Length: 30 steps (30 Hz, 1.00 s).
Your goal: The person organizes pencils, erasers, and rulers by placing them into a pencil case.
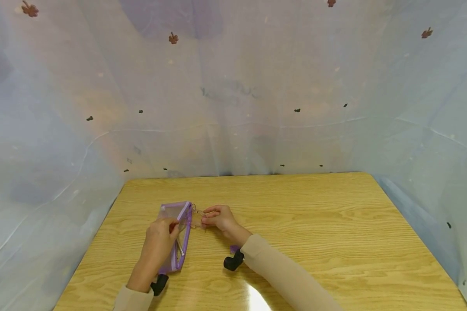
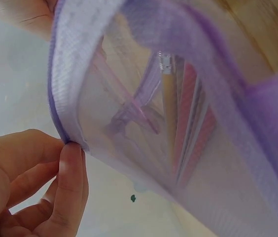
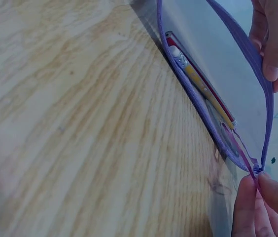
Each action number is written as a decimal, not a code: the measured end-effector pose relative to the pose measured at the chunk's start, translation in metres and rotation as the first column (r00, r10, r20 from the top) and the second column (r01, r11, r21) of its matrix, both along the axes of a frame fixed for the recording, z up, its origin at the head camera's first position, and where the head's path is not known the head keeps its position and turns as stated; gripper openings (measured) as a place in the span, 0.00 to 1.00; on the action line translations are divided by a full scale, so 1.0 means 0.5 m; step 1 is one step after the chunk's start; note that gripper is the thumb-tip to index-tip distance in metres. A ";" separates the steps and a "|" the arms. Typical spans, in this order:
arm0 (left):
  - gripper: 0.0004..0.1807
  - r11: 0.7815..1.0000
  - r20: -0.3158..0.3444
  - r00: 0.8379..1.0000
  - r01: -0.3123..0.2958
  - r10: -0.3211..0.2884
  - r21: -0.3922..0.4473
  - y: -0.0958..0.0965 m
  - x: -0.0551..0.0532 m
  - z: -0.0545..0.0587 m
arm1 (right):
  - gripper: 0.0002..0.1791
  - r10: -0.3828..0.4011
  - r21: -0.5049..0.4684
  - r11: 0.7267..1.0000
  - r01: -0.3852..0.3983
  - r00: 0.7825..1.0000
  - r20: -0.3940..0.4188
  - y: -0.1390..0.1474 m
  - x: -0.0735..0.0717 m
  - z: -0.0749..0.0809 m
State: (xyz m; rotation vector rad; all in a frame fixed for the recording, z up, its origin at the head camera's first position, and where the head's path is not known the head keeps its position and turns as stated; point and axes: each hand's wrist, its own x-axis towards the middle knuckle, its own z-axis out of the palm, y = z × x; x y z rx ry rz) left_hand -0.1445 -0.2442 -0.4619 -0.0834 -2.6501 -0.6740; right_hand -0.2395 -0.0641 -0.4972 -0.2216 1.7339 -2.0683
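Note:
A purple-edged see-through zip pouch (image 1: 175,211) lies on the left of the table, its zip undone. My left hand (image 1: 160,237) pinches one side of the opening between thumb and fingers; the left wrist view shows this left hand (image 2: 40,182) at the rim. At the pouch's far end my right hand (image 1: 221,221) pinches a thin, clear pinkish plastic piece (image 1: 196,219), whose kind I cannot tell. In the right wrist view the pink piece (image 3: 242,153) runs from my right hand (image 3: 264,210) into the pouch mouth. Inside lie a yellow pencil (image 3: 200,81) and a dark red stick (image 3: 210,91).
A wooden table (image 1: 315,224) spreads out under both hands. A small purple item (image 1: 235,249) shows beside the right wrist's black camera mount (image 1: 233,261). A pale hanging sheet (image 1: 237,108) rises behind the table and along its sides.

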 end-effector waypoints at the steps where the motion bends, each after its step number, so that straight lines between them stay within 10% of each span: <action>1: 0.05 1.000 -0.002 1.000 0.001 -0.001 -0.002 0.000 0.000 0.000 | 0.17 0.003 0.003 1.000 -0.003 1.000 0.000 0.000 0.000 0.000; 30: 0.05 1.000 0.006 1.000 -0.003 0.003 -0.008 -0.001 -0.001 -0.001 | 0.17 -0.069 -0.024 0.997 0.070 0.997 0.031 -0.027 0.003 -0.004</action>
